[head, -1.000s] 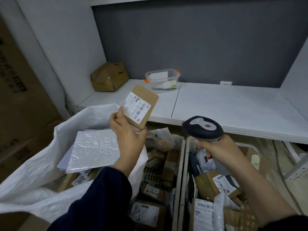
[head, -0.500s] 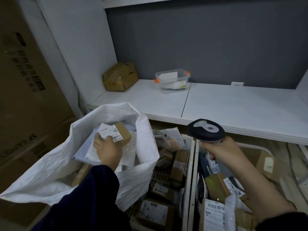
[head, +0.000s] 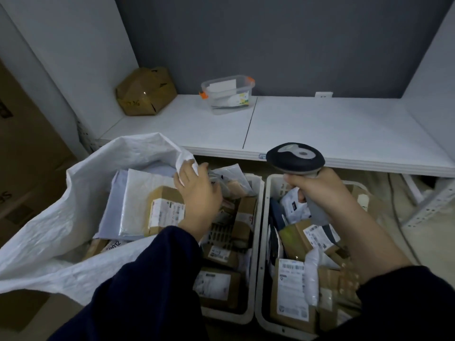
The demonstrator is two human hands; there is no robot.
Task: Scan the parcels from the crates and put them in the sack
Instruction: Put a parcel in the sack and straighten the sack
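Observation:
A white woven sack [head: 49, 230] stands open at the left. On a white mailer inside it lies a small brown parcel [head: 165, 210] with a white label. My left hand [head: 197, 193] hovers empty over the sack's right rim, its fingers reaching toward the left crate [head: 256, 286]; the rim's fabric covers some fingertips. My right hand [head: 317, 190] grips the handle of a dark barcode scanner [head: 295, 158] above the right crate [head: 262, 303]. Both crates are full of labelled brown boxes and plastic mailers.
A white table [head: 320, 129] runs behind the crates, with a crumpled cardboard box [head: 145, 92] and a clear plastic tub [head: 227, 94] on it. Large cardboard cartons [head: 22, 148] stand at the left. A cable [head: 398, 217] and metal frame lie at the right.
My left hand lowered the small brown parcel from in front of the scanner into the sack, let it go, and moved right toward the left crate. The scanner stayed in my right hand.

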